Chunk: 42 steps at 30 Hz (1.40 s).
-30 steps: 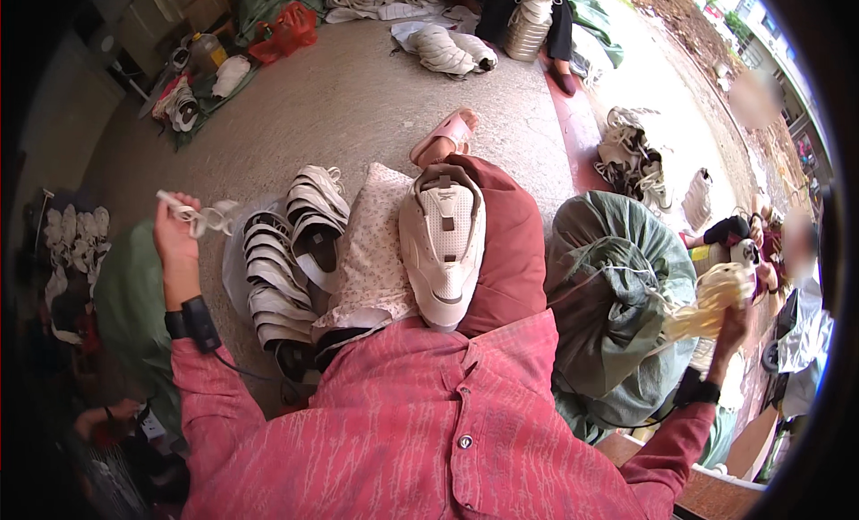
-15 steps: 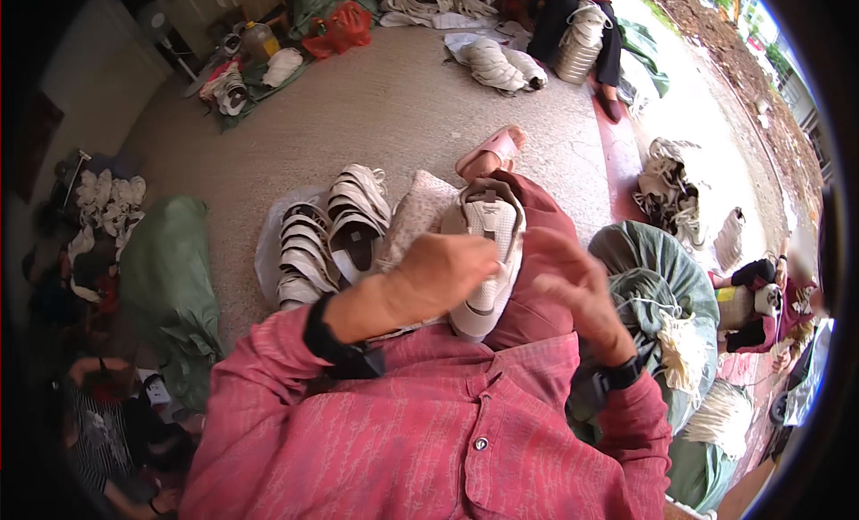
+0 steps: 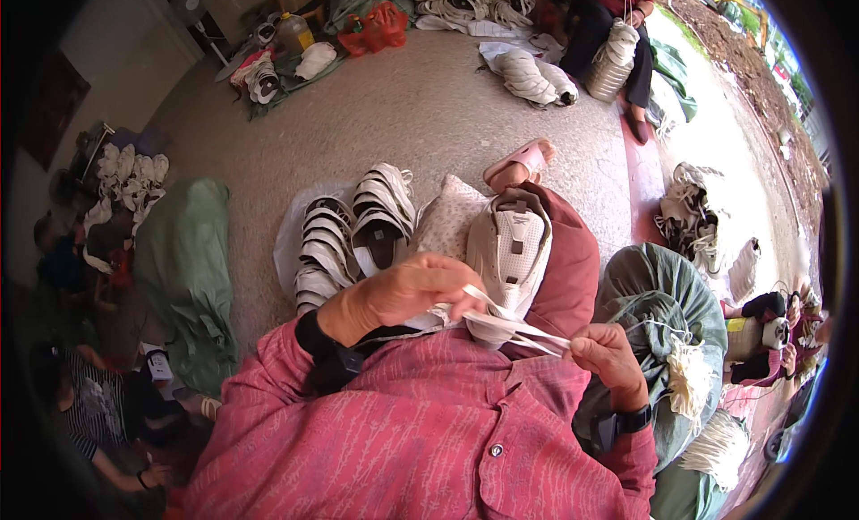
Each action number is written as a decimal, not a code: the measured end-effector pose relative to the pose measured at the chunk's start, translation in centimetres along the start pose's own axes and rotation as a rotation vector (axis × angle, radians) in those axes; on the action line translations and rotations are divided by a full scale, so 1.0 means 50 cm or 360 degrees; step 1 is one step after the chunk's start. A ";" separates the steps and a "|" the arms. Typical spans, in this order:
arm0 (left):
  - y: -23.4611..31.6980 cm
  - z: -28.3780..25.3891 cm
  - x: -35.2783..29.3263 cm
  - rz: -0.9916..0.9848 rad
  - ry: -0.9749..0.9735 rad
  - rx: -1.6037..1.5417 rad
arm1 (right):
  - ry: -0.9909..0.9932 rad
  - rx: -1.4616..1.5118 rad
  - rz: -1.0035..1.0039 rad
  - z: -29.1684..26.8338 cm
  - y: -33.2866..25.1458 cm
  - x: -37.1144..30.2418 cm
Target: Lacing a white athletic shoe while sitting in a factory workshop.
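Note:
A beige sneaker (image 3: 512,241) with a white mesh tongue lies on my lap, against the maroon trouser leg (image 3: 570,260). White shoelace (image 3: 523,328) stretches in several strands across its near end, between my hands. My left hand (image 3: 413,292) is closed on the lace at the sneaker's left side. Over on the right, my right hand (image 3: 612,357) pinches the lace between thumb and fingers, apart from the shoe. A patterned cushion (image 3: 444,217) rests just left of the sneaker. Where the lace enters the shoe is hard to make out.
Nested sneakers (image 3: 324,242) stand in rows on the floor at my left. A green sack (image 3: 183,287) lies farther left. On my right, another green sack (image 3: 667,296) carries a bundle of white laces (image 3: 689,372). A co-worker (image 3: 617,37) sits at the far right with stacked shoes.
My right hand, open and blurred before, now pinches the lace. White lace now spans between my hands. My left hand has come off the shoe's middle to its left. The view has shifted.

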<state>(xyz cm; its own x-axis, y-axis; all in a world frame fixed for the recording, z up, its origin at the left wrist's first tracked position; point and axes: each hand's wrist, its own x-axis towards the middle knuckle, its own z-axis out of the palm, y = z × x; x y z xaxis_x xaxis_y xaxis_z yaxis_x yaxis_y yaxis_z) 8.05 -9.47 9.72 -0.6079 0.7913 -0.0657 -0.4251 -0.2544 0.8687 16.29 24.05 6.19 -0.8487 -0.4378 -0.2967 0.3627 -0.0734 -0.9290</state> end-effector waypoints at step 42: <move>0.025 -0.446 -0.375 0.1420 0.1482 -0.1285 | 0.2069 0.0936 -0.1445 -0.915 0.303 -0.626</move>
<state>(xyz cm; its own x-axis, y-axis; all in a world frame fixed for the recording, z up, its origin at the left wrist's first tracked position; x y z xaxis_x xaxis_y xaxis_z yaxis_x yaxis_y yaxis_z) 3.97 -37.01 1.09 -0.9187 -0.3239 -0.2258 0.2447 -0.9159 0.3182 30.74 77.63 -8.73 -0.4719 0.8816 -0.0025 -0.5549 -0.2992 -0.7762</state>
